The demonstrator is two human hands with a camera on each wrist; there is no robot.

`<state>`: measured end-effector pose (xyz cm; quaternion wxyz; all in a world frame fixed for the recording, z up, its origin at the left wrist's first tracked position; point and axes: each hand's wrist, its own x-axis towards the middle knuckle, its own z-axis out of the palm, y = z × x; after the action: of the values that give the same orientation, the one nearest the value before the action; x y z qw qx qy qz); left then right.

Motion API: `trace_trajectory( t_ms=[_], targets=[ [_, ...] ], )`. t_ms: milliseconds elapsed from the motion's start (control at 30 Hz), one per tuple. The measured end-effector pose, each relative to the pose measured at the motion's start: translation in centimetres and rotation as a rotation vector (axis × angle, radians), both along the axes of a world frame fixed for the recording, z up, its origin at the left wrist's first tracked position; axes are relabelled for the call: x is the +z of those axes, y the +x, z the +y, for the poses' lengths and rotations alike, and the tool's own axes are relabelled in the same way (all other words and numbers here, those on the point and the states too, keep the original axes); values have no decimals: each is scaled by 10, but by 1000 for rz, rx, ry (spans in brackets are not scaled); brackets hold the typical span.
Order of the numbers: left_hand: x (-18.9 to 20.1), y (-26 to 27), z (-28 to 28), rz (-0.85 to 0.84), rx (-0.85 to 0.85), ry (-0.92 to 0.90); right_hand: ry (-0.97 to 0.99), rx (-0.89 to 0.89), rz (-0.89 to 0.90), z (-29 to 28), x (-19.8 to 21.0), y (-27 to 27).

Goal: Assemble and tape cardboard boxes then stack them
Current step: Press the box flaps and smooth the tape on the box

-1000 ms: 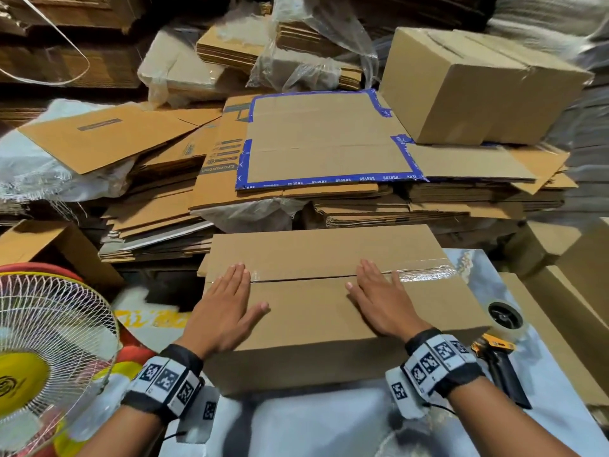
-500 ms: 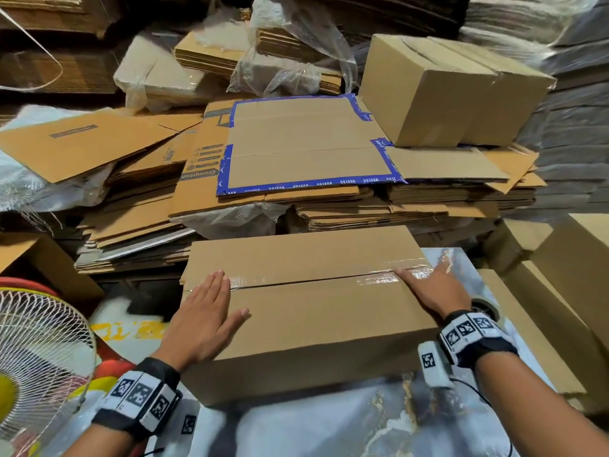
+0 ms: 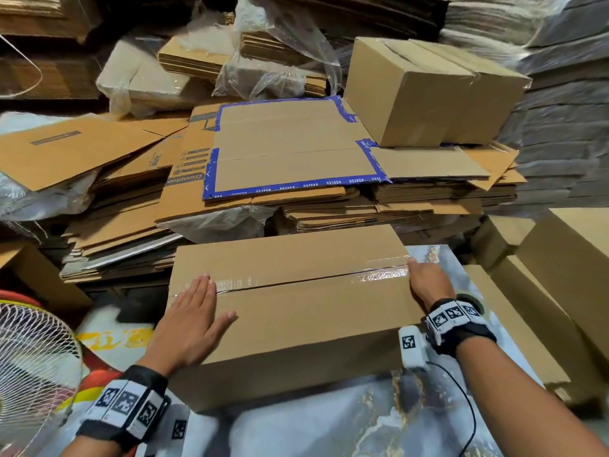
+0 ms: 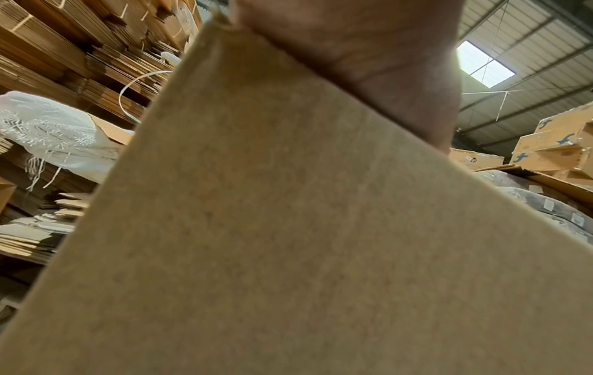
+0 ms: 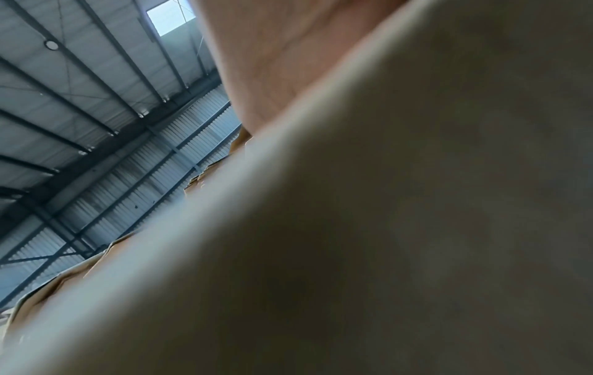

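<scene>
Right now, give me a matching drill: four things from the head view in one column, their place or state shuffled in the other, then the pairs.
Things:
1. left hand
2. right hand
3. sealed box
4. fan

Places or states:
A. sits on the stack of flat cardboard, far right
B. flat on top of the taped box, near its left end
C. low at the left edge of the view
D. at the right end of the tape, at the box's edge

Pairs: 1-B, 2-D, 3-A, 4-C
</scene>
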<state>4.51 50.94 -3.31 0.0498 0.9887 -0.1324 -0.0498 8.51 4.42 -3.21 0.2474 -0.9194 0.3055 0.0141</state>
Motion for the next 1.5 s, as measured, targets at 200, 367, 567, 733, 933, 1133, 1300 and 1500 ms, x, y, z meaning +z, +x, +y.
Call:
trace_trajectory(
  t_ms=[200, 367, 567, 733, 933, 1133, 1300, 1500],
  targets=[
    [-1, 1, -1, -12, 4, -1, 11, -28, 4, 5, 0, 1],
    [-2, 1, 1, -26, 3, -11, -122, -57, -99, 33, 14, -12],
    [-5, -1, 1, -118, 257, -134, -32, 436, -225, 136, 25, -59],
    [-1, 4, 10, -68, 504, -471, -196, 720, -118, 199, 6, -78],
    [-2, 19, 37, 267, 576, -1031, -268, 734, -82, 200, 6, -75],
    [2, 3, 29, 528, 650, -1359, -274, 720, -66, 214, 4, -75],
    [-5, 5, 39, -22, 354, -601, -288, 730, -72, 216, 3, -76],
    [-5, 8, 29, -27, 9, -62, -295, 722, -75, 216, 2, -77]
  ],
)
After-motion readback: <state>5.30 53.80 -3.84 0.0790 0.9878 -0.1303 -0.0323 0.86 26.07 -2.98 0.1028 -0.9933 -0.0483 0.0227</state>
